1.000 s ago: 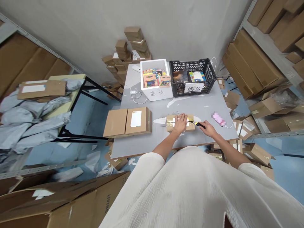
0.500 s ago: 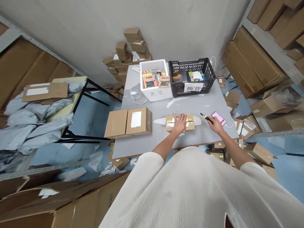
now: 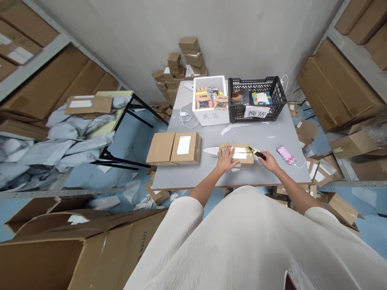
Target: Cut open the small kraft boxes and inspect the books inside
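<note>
A small taped cardboard parcel (image 3: 242, 154) with a white label lies on the grey table (image 3: 266, 135) in front of me. My left hand (image 3: 225, 158) rests flat on the parcel's left end, fingers spread. My right hand (image 3: 268, 160) is closed around a black and yellow utility knife (image 3: 256, 152), whose tip touches the parcel's right end. A pink phone (image 3: 286, 155) with a white cable lies just right of my right hand.
Two larger cardboard boxes (image 3: 174, 148) sit at the table's left edge. A white foam box (image 3: 211, 100) of colourful books and a black crate (image 3: 256, 99) stand at the back. Shelves of cartons flank both sides; loose boxes litter the blue floor.
My right hand went right toward the phone with the knife, then came back to the parcel's right end. My left hand slid to the parcel's left end. The view shifted left.
</note>
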Demonstrator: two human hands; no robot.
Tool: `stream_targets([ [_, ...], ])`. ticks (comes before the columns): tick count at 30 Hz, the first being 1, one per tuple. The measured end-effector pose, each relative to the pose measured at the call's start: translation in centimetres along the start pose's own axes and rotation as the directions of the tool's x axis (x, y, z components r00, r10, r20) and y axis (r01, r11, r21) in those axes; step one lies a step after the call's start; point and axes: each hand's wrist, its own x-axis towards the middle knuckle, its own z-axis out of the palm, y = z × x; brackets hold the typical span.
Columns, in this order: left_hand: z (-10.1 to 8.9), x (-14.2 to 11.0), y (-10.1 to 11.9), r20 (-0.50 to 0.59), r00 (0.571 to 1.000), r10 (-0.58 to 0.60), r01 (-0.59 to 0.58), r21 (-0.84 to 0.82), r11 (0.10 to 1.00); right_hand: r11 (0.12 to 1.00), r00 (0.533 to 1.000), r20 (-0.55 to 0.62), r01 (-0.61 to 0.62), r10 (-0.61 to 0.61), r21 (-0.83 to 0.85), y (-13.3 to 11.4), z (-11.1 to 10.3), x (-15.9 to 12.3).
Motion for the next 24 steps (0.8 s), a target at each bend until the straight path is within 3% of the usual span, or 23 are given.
stream_targets([
  [7,0.0,-3.3,-3.2,-0.034,0.984,-0.174,0.173,-0.034,0.984,0.998,0.998,0.059,-0.008,0.004,0.066,-2.4,1.5,1.5],
  [11,0.4,-3.3,-3.8,0.061,0.957,-0.285,0.291,-0.151,0.945,0.988,0.998,0.059,-0.046,0.038,0.147,-3.5,2.0,1.3],
  [18,-0.5,-1.1,-2.4,0.054,0.962,-0.269,0.274,-0.192,0.942,0.976,0.987,-0.114,-0.094,0.118,0.194,-2.8,0.6,1.6],
  [24,-0.9,0.7,-0.5,0.074,0.965,-0.253,0.262,-0.165,0.951,0.962,0.962,-0.146,-0.206,0.232,0.178,-0.9,-0.6,1.7],
])
